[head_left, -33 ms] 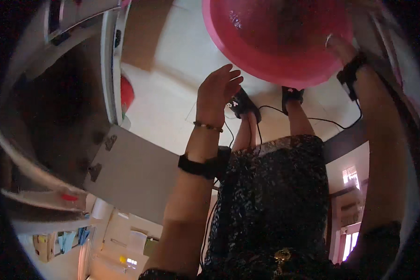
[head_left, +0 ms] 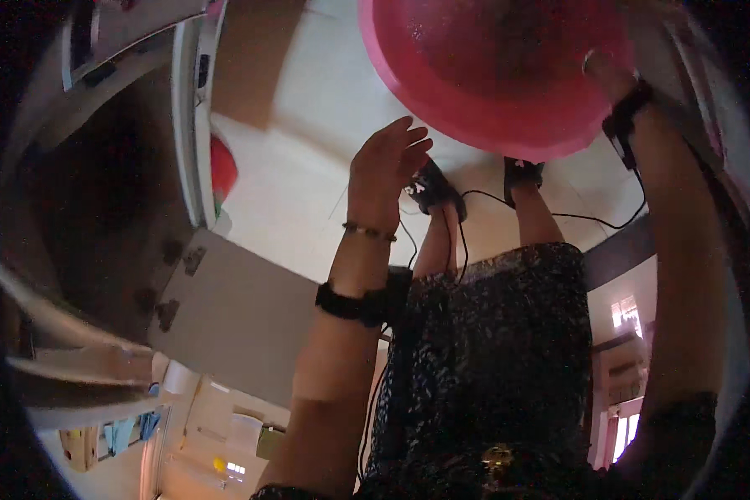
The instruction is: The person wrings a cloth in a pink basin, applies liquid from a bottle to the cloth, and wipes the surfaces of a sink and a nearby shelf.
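A large round pink basin [head_left: 467, 121] is at the top of the view, its far side cut off by the picture edge. Its inside is dark, with small bright specks toward the left. My left hand [head_left: 382, 171] hangs in the air just left of the basin's near edge. It holds nothing, and its fingers are loosely bent and apart. At the basin's right side, my right hand [head_left: 612, 79] reaches over the rim. A ring shows on it, but the fingertips are lost in the dim light, so their grip is unclear.
Pale floor [head_left: 275, 204] surrounds the basin. My feet in dark slippers [head_left: 433, 185] stand close to its near edge. A black cable [head_left: 596, 223] runs from my right wrist strap across the floor. An open grey door panel [head_left: 242, 312] and a red round object [head_left: 222, 167] are at left.
Very little differs. The basin sits very slightly lower in the picture, and my right hand is a touch higher. My left hand stays nearly where it was.
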A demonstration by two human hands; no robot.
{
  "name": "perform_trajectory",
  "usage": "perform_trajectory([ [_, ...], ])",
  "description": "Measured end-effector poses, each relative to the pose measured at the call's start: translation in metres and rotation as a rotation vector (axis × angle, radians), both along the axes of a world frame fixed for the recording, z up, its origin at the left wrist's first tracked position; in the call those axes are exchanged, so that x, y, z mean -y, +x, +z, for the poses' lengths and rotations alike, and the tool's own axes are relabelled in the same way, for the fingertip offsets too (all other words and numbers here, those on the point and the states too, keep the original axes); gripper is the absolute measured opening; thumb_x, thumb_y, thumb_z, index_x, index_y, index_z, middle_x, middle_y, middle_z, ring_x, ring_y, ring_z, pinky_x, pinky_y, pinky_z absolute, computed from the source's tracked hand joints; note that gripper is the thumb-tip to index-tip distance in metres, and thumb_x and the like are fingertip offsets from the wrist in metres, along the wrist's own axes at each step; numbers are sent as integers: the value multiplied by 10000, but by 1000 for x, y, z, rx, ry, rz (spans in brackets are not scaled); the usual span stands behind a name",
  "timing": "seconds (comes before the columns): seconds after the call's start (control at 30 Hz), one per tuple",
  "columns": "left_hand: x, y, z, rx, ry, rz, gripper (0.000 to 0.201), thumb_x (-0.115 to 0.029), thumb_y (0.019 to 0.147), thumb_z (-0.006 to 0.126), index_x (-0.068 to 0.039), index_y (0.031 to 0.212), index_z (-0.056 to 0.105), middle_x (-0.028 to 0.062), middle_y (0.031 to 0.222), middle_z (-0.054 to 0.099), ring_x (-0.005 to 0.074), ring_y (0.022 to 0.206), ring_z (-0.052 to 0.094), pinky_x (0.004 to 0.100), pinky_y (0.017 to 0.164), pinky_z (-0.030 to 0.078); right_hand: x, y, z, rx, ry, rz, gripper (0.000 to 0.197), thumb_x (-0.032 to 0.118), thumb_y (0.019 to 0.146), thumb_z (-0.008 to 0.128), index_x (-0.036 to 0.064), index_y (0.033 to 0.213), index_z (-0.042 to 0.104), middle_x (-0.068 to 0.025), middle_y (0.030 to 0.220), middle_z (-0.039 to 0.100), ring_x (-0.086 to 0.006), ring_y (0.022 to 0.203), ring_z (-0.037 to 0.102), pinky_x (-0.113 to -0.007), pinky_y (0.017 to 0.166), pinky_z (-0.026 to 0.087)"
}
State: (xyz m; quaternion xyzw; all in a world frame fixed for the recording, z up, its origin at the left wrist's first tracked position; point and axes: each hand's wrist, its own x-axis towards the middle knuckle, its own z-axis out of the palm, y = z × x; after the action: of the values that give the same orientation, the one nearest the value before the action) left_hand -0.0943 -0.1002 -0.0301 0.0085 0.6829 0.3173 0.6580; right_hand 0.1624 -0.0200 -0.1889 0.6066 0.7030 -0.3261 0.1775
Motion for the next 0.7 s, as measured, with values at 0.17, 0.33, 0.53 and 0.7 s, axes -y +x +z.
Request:
perform_trajectory([
  [0.17, 10, 9, -18, 18, 5, 51, 395, -248, 867, 488, 45, 1131, 468, 147, 1017, 575, 195, 901, 586, 266, 776, 475, 0, -13, -60, 76, -48, 42, 317, 165, 806, 524, 27, 1091, 523, -137, 1121, 514, -271, 1082, 468, -364, 920, 381],
  [0.33, 9, 11, -21, 6, 0, -93, 340, -118, 899, 367, 69, 1182, 384, 212, 1121, 505, 264, 1006, 544, 301, 831, 483, 8, -32, -85, 49, -66, 46, 331, 145, 805, 512, 38, 1119, 504, -132, 1133, 511, -275, 1087, 464, -370, 922, 382],
  [0.53, -9, 31, -17, 64, -16, -46, 344, -75, 863, 432, 52, 1181, 398, 157, 1079, 551, 226, 984, 559, 266, 814, 480, 1, -1, -82, 27, -34, -31, 354, 121, 805, 498, 50, 1152, 481, -126, 1146, 507, -278, 1093, 460, -376, 926, 383],
  [0.7, -11, 51, -16, 222, -29, 107, 356, -178, 884, 430, 11, 1185, 404, 149, 1073, 547, 250, 1008, 538, 360, 875, 451, -2, 20, -38, -232, 151, -99, 377, 101, 805, 487, 61, 1179, 461, -121, 1158, 503, -282, 1098, 456, -382, 928, 383],
])
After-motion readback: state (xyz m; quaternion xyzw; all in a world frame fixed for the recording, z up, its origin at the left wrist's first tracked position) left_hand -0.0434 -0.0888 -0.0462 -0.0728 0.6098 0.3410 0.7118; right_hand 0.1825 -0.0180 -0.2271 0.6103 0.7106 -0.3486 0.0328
